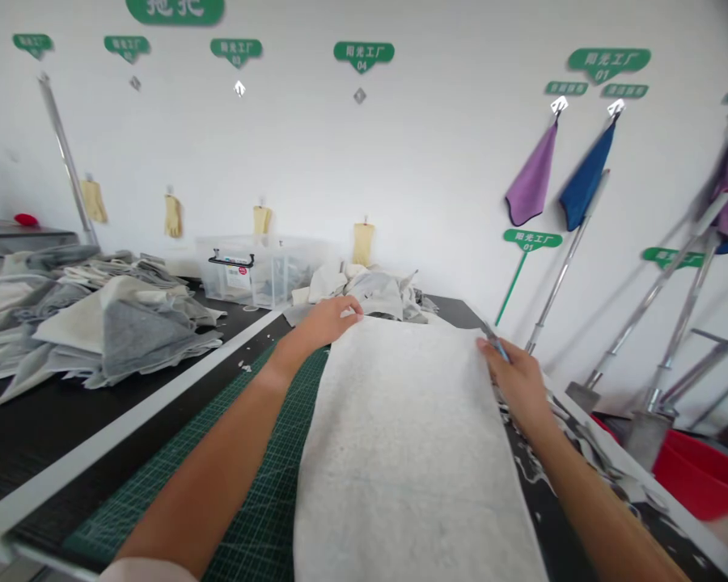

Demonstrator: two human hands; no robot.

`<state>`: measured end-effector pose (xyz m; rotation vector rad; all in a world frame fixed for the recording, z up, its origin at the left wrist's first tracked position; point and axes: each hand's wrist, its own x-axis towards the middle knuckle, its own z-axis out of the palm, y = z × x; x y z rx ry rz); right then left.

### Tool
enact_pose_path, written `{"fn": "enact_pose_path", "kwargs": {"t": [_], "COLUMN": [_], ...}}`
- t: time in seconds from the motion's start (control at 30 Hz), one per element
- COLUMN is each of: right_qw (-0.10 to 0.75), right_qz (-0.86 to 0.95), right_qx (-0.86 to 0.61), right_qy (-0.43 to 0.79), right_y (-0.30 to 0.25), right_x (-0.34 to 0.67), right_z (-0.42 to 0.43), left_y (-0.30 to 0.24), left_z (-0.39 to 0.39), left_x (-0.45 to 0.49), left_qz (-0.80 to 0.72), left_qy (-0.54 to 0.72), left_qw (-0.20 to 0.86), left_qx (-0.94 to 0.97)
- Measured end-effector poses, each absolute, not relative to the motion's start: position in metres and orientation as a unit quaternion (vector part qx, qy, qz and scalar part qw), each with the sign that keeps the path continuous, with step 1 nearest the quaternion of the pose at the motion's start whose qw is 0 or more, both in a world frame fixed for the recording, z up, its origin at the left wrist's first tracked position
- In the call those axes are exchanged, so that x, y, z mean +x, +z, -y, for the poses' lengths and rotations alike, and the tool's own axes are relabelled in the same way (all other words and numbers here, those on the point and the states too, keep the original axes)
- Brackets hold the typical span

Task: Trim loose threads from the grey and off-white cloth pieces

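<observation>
A long whitish piece of cloth (409,436) is stretched out in front of me, its near end running out of view at the bottom. At its far left corner, my left hand (332,319) is closed in a pinch on the edge. My right hand (517,378) is closed at the far right corner, gripping the cloth there. That same hand also holds what look like small scissors (496,343), with a bluish handle and the tip pointing up and away; the fingers partly hide them. Beneath the cloth lies a green gridded cutting mat (260,453).
Grey and white cloths (121,323) are heaped on the left table. A clear plastic box (260,271) and a pile of pale scraps (370,289) stand at the back. Offcuts (600,461) litter the right edge, beside a red bucket (697,473) and metal mop poles (570,259).
</observation>
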<state>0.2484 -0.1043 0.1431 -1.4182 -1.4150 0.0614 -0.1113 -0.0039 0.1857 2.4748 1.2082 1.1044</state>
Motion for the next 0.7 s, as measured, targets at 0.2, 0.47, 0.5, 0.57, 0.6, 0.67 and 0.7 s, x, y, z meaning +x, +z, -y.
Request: {"fn": "enact_pose_path", "kwargs": {"t": [0.2, 0.47, 0.5, 0.57, 0.6, 0.67, 0.7], "right_qw": [0.442, 0.414, 0.423, 0.449, 0.463, 0.491, 0.502], "right_qz": [0.6, 0.596, 0.591, 0.577, 0.569, 0.553, 0.546], "right_qx": [-0.667, -0.686, -0.684, -0.678, -0.674, -0.665, -0.66], "right_qy": [0.014, 0.055, 0.062, 0.078, 0.087, 0.106, 0.116], "right_y": [0.049, 0.014, 0.015, 0.016, 0.017, 0.018, 0.018], "right_x": [0.27, 0.28, 0.28, 0.279, 0.278, 0.277, 0.276], "right_z": [0.064, 0.05, 0.049, 0.049, 0.049, 0.05, 0.051], "left_y": [0.097, 0.045, 0.047, 0.055, 0.059, 0.066, 0.067], "left_z": [-0.045, -0.046, -0.044, -0.041, -0.04, -0.039, -0.039], "left_x": [-0.084, -0.067, -0.063, -0.052, -0.045, -0.026, -0.014], "left_qz": [-0.466, -0.557, -0.556, -0.528, -0.501, -0.434, -0.403], "left_qy": [0.284, 0.225, 0.24, 0.268, 0.277, 0.284, 0.289], "left_qw": [0.126, 0.022, -0.004, -0.013, 0.012, 0.092, 0.128], "left_qx": [0.828, 0.799, 0.796, 0.806, 0.82, 0.85, 0.859]}}
